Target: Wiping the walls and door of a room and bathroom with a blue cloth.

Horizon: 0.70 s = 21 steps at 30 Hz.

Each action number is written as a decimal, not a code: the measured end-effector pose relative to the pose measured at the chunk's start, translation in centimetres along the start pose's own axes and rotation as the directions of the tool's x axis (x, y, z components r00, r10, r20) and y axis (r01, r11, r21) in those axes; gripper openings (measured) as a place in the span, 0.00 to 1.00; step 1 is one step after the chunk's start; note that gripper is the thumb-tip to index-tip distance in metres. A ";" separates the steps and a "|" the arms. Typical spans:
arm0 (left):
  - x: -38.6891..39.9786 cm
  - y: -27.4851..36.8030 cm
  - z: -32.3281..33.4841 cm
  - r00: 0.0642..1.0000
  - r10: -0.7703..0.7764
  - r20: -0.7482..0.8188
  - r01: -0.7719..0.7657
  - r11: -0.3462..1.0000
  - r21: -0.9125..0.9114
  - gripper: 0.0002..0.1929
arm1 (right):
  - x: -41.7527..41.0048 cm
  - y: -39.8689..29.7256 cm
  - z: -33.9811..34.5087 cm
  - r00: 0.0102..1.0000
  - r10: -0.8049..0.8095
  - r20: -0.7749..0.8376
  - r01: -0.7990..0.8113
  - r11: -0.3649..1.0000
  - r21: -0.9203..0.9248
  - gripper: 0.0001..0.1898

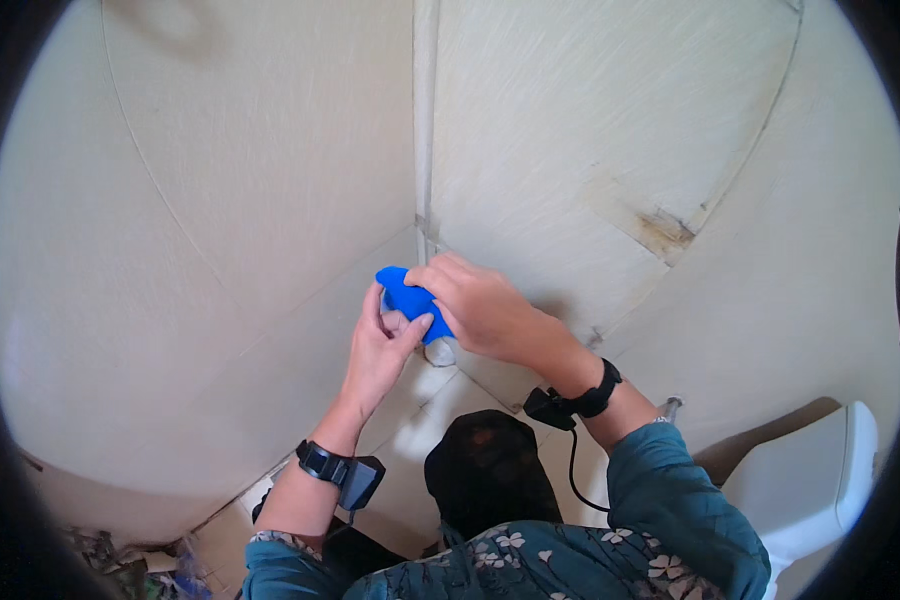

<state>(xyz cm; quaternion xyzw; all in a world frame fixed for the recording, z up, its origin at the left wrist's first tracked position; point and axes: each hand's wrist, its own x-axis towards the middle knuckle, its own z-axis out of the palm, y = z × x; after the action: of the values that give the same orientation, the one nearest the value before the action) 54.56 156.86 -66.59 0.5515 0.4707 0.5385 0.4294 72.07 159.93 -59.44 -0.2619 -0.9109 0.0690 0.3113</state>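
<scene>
A bright blue piece of cloth or soft sheet [412, 300] is held between both hands, in front of the corner where two pale walls meet. Its exact kind cannot be told. My left hand [381, 341] grips its left and lower edges, the thumb on the near side and a fingertip at the upper left corner. From the right, my right hand [480, 304] pinches the upper right part with bent fingers. Part of the blue piece is hidden behind the fingers. Each wrist wears a black strap with a small black device and a cable.
A pale vertical pipe [424, 112] runs down the wall corner to a white rounded fitting [440, 352] near the tiled floor [450, 397]. At the right stands a white toilet cistern [795, 472], with a metal pipe fitting [672, 407] by the wall. Mixed litter [142, 566] lies at lower left.
</scene>
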 end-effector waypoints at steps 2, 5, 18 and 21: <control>0.8 1.5 0.0 0.997 0.001 0.072 0.012 0.984 -0.180 0.40 | 0.0 -1.2 -2.3 0.996 -0.022 0.082 0.025 0.999 -0.035 0.24; 1.9 2.1 0.5 0.980 0.058 0.190 0.022 0.920 -0.391 0.32 | -1.0 -0.8 -3.2 0.999 -0.038 -0.012 0.038 0.999 -0.031 0.26; 3.3 5.7 8.3 0.963 0.197 0.182 -0.088 0.874 -0.477 0.03 | -8.9 -2.1 -6.2 0.860 0.144 -0.490 -0.272 0.941 -0.202 0.22; 3.4 7.0 12.0 0.953 0.300 0.038 -0.206 0.738 -0.642 0.24 | -8.5 -1.5 -8.2 0.814 -0.150 -0.561 -0.243 0.789 -0.564 0.20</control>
<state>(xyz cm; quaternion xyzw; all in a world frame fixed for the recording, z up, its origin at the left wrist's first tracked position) 66.83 159.29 -59.70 0.4704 0.1520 0.6784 0.5436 82.08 153.90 -57.00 -0.3801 -0.7370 -0.3044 0.4688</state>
